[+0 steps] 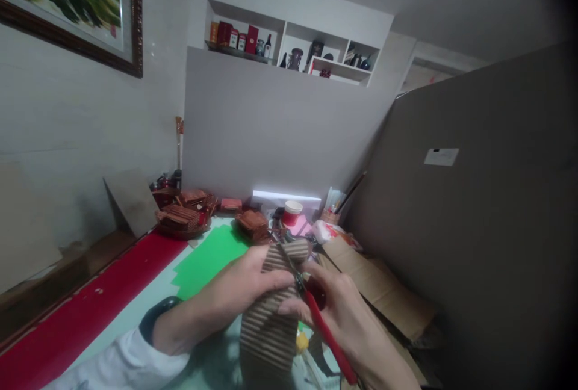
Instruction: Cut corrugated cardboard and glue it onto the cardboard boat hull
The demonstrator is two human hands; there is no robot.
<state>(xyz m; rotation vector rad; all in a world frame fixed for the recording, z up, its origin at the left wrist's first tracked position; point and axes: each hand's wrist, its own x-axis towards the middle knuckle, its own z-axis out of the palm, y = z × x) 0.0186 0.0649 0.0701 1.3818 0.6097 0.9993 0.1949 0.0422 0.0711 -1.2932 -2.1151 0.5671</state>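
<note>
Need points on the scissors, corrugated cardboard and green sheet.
Scissors (pixel 318 314): head view, on the red handle.
Corrugated cardboard (pixel 268 334): head view, on the ribbed face's lower part.
Green sheet (pixel 211 262): head view, on its flat bare surface.

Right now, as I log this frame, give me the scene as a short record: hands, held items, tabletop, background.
Left hand: the left hand grips a strip of corrugated cardboard
Right hand: the right hand holds red-handled scissors
Scissor blades: at the strip's upper part; depth of any cut unclear
Tabletop, beyond left hand: green sheet, brown craft pieces
Tabletop, far side: red-and-white tub
Right side: flat brown cardboard
Background: wall shelf with bottles and boxes
</note>
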